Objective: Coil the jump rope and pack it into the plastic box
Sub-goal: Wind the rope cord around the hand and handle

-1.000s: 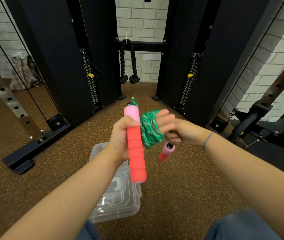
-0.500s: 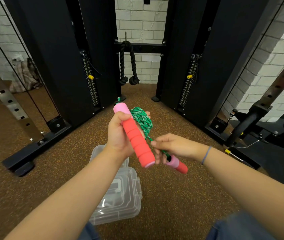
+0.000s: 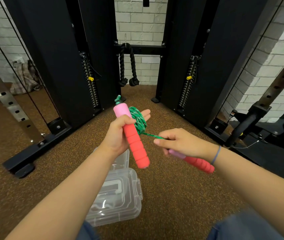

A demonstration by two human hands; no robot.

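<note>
My left hand grips one red and pink foam handle of the jump rope, tilted with its pink end up. The green rope is wound in a coil around that hand's outstretched fingers. A short taut strand runs from the coil to my right hand, which holds the second red and pink handle lower right, its red end pointing toward my wrist. The clear plastic box lies on the floor below my left forearm, its lid open at the far side.
Brown speckled rubber floor all around. Black cable machine towers stand ahead left and right, a black rope attachment hanging between them. A perforated steel upright is at left, a barbell sleeve at right. My knees are at the bottom edge.
My right hand pulled away to the right and down with the second handle, drawing the last strand taut. The left hand tilted its handle and opened its fingers under the coil.
</note>
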